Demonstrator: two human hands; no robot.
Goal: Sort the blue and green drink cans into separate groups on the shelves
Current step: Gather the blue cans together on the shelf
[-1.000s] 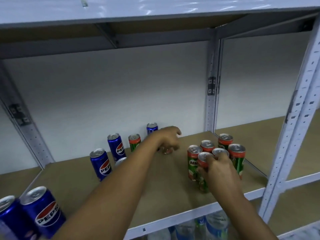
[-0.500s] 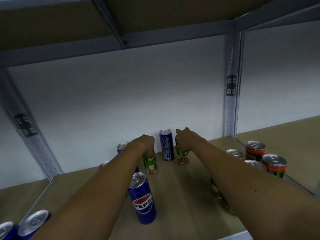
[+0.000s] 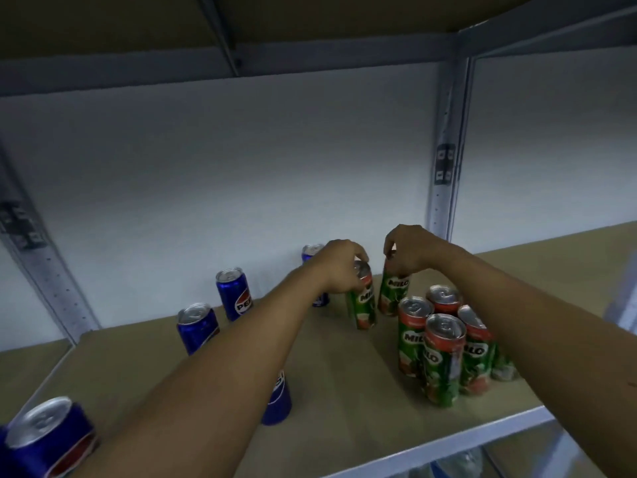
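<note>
Both arms outstretched, left hand [image 3: 339, 267] and right hand [image 3: 408, 251] each gripping a green can.

Stockroom or shop: grey slotted metal shelving [image 3: 444, 188] with branded drink cans [image 3: 444, 360].

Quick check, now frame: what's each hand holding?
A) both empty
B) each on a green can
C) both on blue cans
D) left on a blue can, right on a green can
B: the left hand grips the top of one green can and the right hand grips another green can, both near the green group.
</note>
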